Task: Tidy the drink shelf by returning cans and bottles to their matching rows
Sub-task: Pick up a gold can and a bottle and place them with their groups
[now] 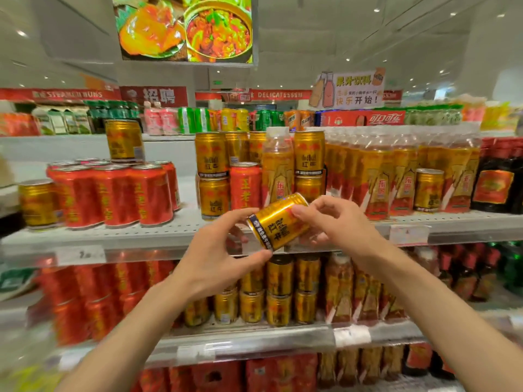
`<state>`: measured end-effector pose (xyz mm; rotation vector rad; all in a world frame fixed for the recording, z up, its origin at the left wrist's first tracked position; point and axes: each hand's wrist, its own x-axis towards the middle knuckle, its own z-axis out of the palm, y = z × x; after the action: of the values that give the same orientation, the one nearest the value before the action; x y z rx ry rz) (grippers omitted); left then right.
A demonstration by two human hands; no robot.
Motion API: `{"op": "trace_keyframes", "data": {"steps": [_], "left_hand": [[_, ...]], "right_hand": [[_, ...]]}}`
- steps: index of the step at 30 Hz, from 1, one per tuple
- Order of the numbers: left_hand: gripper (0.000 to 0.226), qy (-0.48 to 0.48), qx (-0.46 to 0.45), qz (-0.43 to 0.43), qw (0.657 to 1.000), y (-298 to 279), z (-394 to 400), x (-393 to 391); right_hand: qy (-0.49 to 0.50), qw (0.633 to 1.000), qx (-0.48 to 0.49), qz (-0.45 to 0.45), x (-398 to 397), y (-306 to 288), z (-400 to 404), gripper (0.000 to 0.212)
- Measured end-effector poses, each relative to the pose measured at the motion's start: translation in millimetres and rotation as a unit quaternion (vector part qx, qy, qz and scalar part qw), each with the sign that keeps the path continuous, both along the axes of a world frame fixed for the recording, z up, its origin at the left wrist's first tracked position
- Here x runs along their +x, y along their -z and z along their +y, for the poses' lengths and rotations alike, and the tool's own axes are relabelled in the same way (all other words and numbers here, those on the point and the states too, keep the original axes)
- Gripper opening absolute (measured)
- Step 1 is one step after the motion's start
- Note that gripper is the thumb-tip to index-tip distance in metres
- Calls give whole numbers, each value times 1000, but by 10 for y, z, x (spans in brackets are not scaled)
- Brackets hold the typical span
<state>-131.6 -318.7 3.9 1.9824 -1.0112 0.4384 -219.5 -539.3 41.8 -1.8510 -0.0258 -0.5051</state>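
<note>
A gold can (278,220) is tilted in mid-air in front of the upper shelf (158,236). My left hand (223,250) grips its lower end and my right hand (334,219) pinches its upper side. Behind it stand stacked gold cans (212,176), with one red can (244,185) and one amber bottle (277,165) among them. At the left is a block of red cans (113,190); a gold can (124,140) stands on top of it and another gold can (36,203) beside it. A gold can (428,190) stands among the amber bottles (390,171) at the right.
Dark bottles (498,176) fill the shelf's right end. The shelf below holds red cans (93,295), gold cans (277,290) and more bottles (356,292). A juice sign (351,87) stands over mixed drinks at the back.
</note>
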Motion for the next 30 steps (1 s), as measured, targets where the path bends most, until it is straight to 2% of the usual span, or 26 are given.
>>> {"op": "trace_keyframes", "data": {"steps": [5, 10, 17, 21, 26, 30], "left_hand": [[63, -22, -5, 10, 1000, -94, 208, 75], [62, -35, 1, 16, 999, -135, 220, 122], [54, -62, 19, 33, 997, -94, 208, 240], [59, -45, 40, 55, 997, -115, 204, 359], [70, -31, 61, 40, 997, -165, 237, 452], [70, -40, 48, 36, 997, -156, 352, 531]], "right_hand": [[-26, 999, -20, 0, 179, -87, 185, 50], [-38, 999, -5, -8, 344, -95, 177, 38], [-30, 999, -39, -17, 548, -54, 203, 40], [-8, 998, -53, -23, 591, -92, 270, 45], [3, 998, -63, -23, 641, -182, 426, 48], [-3, 997, -81, -18, 682, -208, 544, 43]]}}
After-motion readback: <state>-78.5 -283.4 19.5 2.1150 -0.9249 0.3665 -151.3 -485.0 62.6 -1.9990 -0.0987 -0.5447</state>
